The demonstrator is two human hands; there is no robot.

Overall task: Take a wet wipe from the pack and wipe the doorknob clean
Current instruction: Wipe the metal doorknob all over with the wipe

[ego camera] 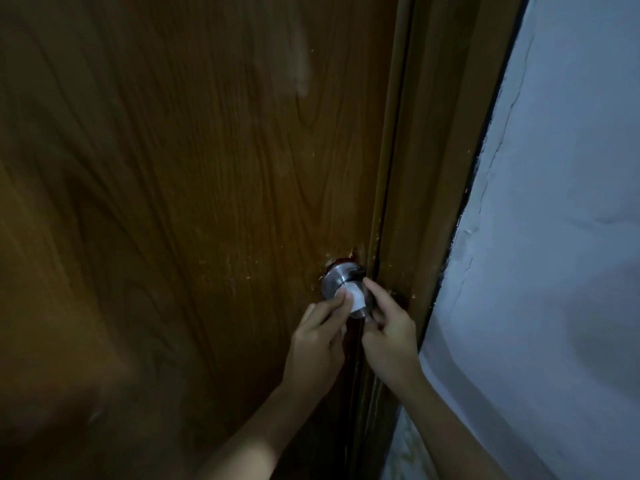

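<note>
Wood-grain door point(173, 168), round metal doorknob point(337, 280), white wipe point(354, 296)

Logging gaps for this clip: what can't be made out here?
Head view only:
- Wipe pack: not in the picture.
- Doorknob: front hidden by wipe and both hands.
- Right hand: its grip behind the knob is hidden.
- Left hand: palm side unseen.
- Dirt on the knob: too dark to tell.

Both hands at round brushed-metal doorknob point(341, 284) on brown wood-grain door point(190, 168). Left hand point(317, 344) presses folded white wet wipe point(353, 297) onto knob; right hand point(389, 336) fingers touch its right side.
</note>
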